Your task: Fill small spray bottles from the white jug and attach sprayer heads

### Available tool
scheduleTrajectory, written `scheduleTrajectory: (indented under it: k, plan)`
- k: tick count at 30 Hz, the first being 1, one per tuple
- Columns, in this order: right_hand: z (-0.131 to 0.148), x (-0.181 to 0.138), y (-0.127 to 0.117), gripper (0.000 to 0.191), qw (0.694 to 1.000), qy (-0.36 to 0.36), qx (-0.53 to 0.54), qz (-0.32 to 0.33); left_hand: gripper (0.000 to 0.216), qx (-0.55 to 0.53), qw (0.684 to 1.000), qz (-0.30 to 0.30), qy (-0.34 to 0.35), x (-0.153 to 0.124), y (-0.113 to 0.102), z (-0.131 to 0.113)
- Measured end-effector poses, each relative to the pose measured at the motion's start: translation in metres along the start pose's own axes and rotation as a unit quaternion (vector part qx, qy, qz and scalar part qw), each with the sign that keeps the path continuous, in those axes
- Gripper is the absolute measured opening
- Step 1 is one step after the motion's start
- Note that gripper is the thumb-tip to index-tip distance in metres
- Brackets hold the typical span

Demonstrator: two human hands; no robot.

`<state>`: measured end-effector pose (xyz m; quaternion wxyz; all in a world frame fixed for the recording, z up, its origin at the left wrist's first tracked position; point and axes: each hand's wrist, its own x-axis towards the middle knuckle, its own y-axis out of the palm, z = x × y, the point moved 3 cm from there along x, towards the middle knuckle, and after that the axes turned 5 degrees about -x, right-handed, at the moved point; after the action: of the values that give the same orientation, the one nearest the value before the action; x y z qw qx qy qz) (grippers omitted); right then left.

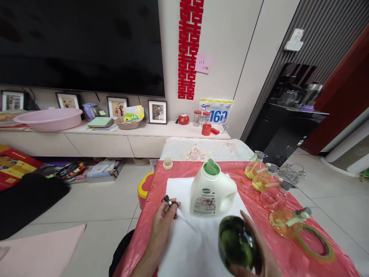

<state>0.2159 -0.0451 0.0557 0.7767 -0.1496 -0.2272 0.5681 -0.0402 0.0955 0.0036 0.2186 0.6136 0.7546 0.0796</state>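
My left hand (pixel 161 227) is closed on a small spray pump head (pixel 170 201) with a thin clear tube trailing onto a white cloth (pixel 181 246). My right hand (pixel 259 257) grips a round dark green glass bottle (pixel 238 244), held above the cloth at the near edge. Just behind both hands stands a white detergent jug (pixel 211 192) with a green open spout, upright on the cloth.
A red tablecloth (pixel 259 231) covers the table. Several round yellow-tinted spray bottles (pixel 263 179) line its right side, with a green tape ring (pixel 315 242) near the front. A small cap (pixel 167 164) sits at the far left. Behind are a TV cabinet (pixel 115 140) and tiled floor.
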Motion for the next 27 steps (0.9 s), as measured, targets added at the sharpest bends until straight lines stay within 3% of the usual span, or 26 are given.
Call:
scheduleTrajectory:
  k: [5, 10, 19, 27]
  plan:
    - [0.039, 0.042, -0.042, 0.084, 0.988, -0.042, -0.117, -0.093, 0.053, 0.023, 1.0, -0.016, -0.004, 0.003, -0.007, 0.047]
    - [0.07, 0.09, -0.068, 0.078, 0.942, -0.17, -0.266, -0.116, 0.05, 0.055, 0.998, 0.012, 0.019, 0.003, -0.014, 0.061]
    - [0.1, 0.135, -0.065, 0.066, 0.869, -0.317, -0.374, -0.062, 0.048, 0.078, 0.995, 0.049, 0.043, 0.002, -0.02, 0.068]
    - [0.112, 0.151, -0.061, 0.07, 0.821, -0.346, -0.452, -0.045, 0.047, 0.077, 0.995, 0.05, 0.032, 0.003, -0.02, 0.068]
